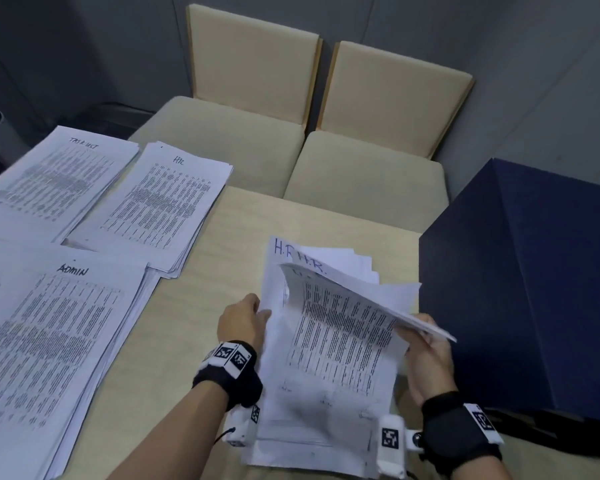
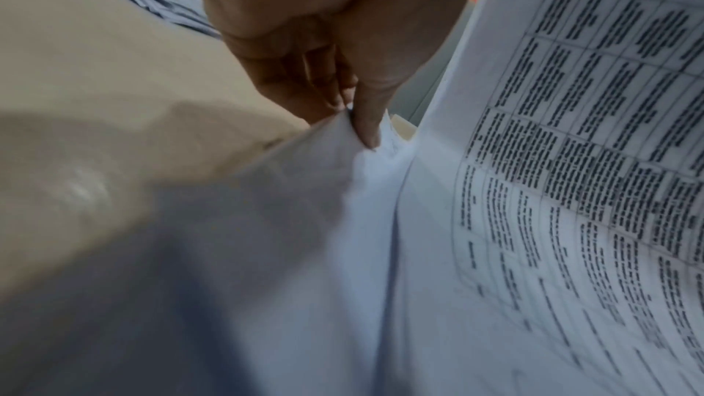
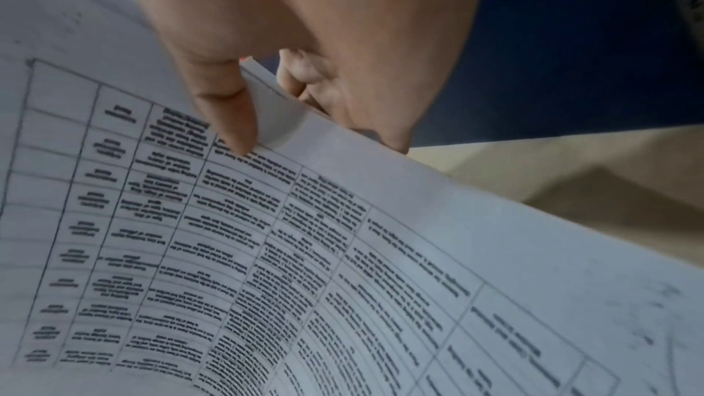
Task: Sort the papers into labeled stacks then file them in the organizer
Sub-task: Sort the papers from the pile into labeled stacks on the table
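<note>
While both hands pinch the H.R. papers point(image 1: 329, 341), the blue organizer point(image 1: 534, 289) stands just right.

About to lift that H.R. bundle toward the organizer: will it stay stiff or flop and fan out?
Probably floppy: the H.R. bundle already curls between the left hand and right hand. Its sheets look loose and splayed at the top, so they may slide apart. Supporting it underneath seems safer.

matt printed paper sheets point(image 1: 329, 344) — smooth pale wood-look table point(image 1: 236, 230)
</note>
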The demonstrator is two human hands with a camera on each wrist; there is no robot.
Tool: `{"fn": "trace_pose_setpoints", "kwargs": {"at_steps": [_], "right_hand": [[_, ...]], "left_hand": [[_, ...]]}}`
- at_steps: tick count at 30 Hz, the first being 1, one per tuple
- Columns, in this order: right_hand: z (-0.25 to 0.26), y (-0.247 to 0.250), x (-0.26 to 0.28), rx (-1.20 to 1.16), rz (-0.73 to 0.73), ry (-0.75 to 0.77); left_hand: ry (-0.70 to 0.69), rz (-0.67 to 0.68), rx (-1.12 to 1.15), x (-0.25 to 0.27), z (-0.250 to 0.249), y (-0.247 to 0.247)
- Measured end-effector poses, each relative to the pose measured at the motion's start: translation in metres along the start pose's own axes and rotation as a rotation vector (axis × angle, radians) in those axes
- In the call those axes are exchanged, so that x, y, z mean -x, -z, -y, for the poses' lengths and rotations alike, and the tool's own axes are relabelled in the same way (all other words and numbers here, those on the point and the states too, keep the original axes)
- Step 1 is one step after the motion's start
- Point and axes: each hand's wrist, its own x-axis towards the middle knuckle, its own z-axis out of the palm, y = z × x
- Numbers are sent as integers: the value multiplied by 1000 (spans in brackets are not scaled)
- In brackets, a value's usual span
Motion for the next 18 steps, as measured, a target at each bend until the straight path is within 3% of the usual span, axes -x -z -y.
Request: {"fn": "trace_pose_setpoints", "kwargs": {"at_steps": [5, 7, 9, 11, 14, 16, 18], "right_hand": [[-1, 2, 6, -40, -8, -117], [-6, 3, 7, -31, -30, -133], [-7, 1, 6, -33, -7, -102], [-1, -5, 9, -77, 85, -46], [11, -14, 7, -188, 176, -78], [7, -16, 1, -207, 198, -95], [-3, -19, -3, -171, 151, -98]], "left_hand": [[-54, 29, -421, 2, -5, 26], [-80, 11, -440, 6, -8, 35], [-131, 12, -263, 9, -4, 38], [-184, 50, 52, 11, 6, 35], [-119, 137, 481, 20, 11, 31], [-37, 260, 693, 27, 11, 36], [-84, 411, 708, 35, 13, 39]]}}
